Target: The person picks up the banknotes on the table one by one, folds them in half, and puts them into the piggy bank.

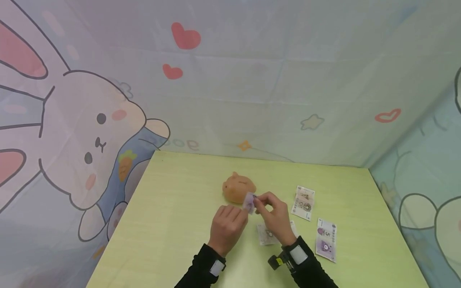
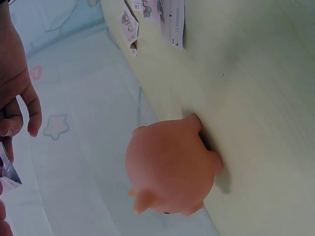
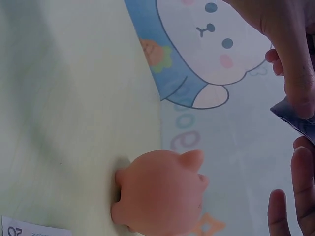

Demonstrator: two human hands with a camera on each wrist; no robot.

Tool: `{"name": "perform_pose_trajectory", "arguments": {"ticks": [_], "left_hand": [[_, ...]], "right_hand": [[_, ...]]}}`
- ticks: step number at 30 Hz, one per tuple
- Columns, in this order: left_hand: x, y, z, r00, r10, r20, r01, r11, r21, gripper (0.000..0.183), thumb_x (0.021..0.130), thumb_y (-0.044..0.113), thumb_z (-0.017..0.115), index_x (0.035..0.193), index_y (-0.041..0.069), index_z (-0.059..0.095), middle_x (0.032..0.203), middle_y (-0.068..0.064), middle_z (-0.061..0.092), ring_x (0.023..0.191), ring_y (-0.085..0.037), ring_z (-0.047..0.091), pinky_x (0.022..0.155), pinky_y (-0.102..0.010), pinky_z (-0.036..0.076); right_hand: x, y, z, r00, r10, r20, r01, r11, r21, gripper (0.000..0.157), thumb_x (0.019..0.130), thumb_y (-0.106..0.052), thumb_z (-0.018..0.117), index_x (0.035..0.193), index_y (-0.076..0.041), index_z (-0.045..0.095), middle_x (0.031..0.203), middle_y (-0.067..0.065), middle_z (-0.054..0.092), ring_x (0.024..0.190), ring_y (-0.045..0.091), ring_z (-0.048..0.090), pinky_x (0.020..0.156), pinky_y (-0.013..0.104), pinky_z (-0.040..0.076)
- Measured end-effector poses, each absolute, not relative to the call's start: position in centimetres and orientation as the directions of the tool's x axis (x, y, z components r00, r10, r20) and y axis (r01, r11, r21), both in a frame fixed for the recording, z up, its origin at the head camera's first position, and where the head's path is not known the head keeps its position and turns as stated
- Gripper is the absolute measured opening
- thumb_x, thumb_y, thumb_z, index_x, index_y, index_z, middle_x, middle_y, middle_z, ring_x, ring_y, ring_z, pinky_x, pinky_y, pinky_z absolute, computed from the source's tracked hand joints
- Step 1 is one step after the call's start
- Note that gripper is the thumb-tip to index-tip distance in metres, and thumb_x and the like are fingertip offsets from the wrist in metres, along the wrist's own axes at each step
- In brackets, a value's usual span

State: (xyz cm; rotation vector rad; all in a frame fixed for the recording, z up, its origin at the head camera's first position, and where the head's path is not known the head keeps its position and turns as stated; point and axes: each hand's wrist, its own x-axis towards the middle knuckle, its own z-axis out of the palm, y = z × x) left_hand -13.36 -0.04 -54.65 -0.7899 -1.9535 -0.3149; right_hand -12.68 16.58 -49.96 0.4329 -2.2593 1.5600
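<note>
Between my two hands, a small folded purple banknote [image 1: 249, 203] is held up just in front of an orange-brown piggy bank [image 1: 237, 189]. My left hand [image 1: 227, 227] pinches the note's near side, with the other fingers curled in. From the right, my right hand [image 1: 276, 216] pinches the note's other side between thumb and fingertips. In the right wrist view the folded note [image 3: 290, 116] shows dark against the left thumb, and the piggy bank [image 3: 160, 194] stands on the table below the hands. The left wrist view shows only part of the note [image 2: 9, 169] at its edge.
Flat on the pale yellow-green table [image 1: 173, 224] lie a banknote [image 1: 303, 203] right of the piggy bank and a purple five note [image 1: 326, 240] farther right. Another note [image 1: 265, 235] lies partly under my right hand. A printed cloth [image 1: 230, 100] hangs behind the table.
</note>
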Motion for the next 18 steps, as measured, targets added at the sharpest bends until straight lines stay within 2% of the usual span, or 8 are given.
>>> {"name": "perform_pose_trajectory", "arguments": {"ticks": [11,18], "left_hand": [[-13.6,0.2,-54.4,-0.340,0.376,0.862,0.666,0.744,-0.061,0.019,0.095,0.011,0.052,0.087,0.012,0.069,0.077,0.004,0.063,0.069,-0.013,0.056,0.059,-0.025,0.041],[-13.4,0.2,-54.0,-0.397,0.400,0.826,0.677,0.735,-0.031,0.010,0.089,0.009,0.060,0.084,0.013,0.068,0.078,0.004,0.062,0.069,-0.012,0.055,0.062,-0.025,0.041]], "right_hand": [[-12.1,16.8,-49.2,-0.874,-0.125,0.470,-0.483,0.325,-0.813,0.005,0.091,0.001,0.062,0.095,0.001,0.065,0.080,0.015,0.068,0.070,0.032,0.065,0.068,0.020,0.049],[-11.7,17.4,-48.6,-0.893,-0.172,0.415,-0.449,0.344,-0.825,0.011,0.094,-0.005,0.060,0.102,-0.001,0.067,0.089,0.014,0.071,0.074,0.029,0.067,0.071,0.023,0.051]]}}
